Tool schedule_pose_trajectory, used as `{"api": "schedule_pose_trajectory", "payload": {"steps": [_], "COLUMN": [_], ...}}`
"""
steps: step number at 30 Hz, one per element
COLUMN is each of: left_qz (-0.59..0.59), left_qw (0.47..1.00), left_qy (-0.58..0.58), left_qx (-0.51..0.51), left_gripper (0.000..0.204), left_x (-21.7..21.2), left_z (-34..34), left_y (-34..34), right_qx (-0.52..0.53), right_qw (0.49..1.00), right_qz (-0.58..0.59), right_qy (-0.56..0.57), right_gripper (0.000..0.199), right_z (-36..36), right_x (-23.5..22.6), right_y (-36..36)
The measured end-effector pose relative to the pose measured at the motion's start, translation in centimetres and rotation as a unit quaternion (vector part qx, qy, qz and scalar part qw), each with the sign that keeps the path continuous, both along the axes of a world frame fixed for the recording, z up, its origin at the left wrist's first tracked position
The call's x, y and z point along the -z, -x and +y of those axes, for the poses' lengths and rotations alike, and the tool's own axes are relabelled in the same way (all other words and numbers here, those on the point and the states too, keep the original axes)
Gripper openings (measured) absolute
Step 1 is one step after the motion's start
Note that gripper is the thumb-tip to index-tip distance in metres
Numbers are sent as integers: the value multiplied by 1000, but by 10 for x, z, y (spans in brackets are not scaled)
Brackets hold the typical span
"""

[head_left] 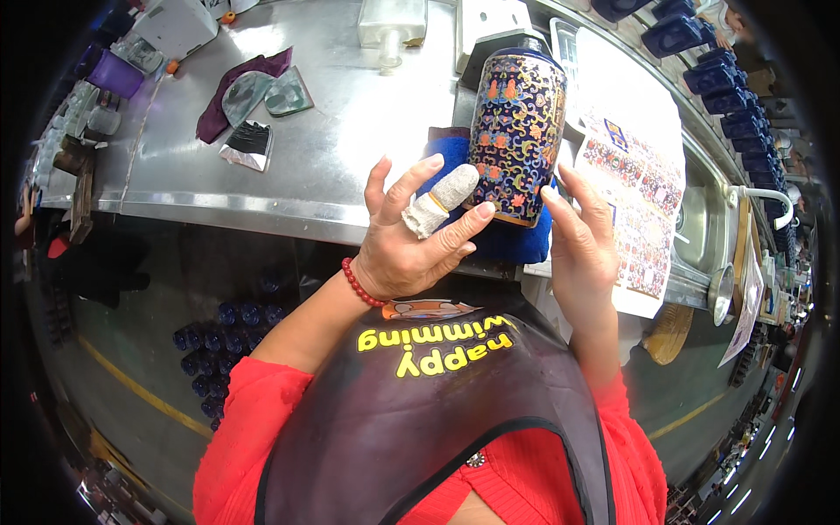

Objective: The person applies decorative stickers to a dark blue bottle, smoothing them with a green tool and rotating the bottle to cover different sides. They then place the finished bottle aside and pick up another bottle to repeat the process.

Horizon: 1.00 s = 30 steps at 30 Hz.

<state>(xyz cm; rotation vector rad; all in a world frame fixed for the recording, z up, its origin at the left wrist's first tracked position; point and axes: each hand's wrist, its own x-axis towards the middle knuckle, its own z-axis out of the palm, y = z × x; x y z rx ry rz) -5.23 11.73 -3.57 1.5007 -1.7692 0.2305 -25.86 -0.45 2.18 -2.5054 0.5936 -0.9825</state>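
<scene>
A tall dark blue vase [518, 131] with orange, gold and turquoise floral patterning lies on a folded blue cloth [516, 245], its neck pointing away from me. My left hand [411, 232] is at its lower left, fingers spread. One finger wears a whitish wrapping [455, 187] with a yellowish band. That wrapped tip and the thumb meet the vase near its base. On the other side, my right hand [586, 245] has its fingers stretched out, the tips at the vase's lower right edge. Neither hand closes round it.
A printed pattern sheet [643, 175] spreads to the right, beside a metal sink [700, 223] with a white tap [770, 197]. Left on the steel table [341, 114] lie a purple cloth [219, 109] and rounded greenish pieces [289, 92]. A clear container [391, 24] stands at the back.
</scene>
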Motion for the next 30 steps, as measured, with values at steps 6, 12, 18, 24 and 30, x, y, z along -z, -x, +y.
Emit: {"api": "schedule_pose_trajectory", "payload": {"steps": [6,12,18,24,30], "left_qz": [34,266,338,387,392], "left_qw": [999,963,938,918,915], "left_qy": [2,-43,-72,-86,-91], "left_qx": [17,17,-12,25,37], "left_gripper": [35,37,58,62,62], "left_x": [-4,-12,-10,-3,-3], "left_z": [2,-17,-37,-40,-42], "left_y": [-1,-5,8,3,1], "right_qx": [-6,13,11,20,17], "right_qw": [997,997,997,996,997], "right_qz": [50,57,44,68,66], "right_qy": [58,52,54,50,40], "right_gripper": [61,64,65,64,64], "right_z": [3,7,5,6,7], "right_x": [-6,-3,2,-1,-2], "right_y": [0,-1,-1,0,-1]}}
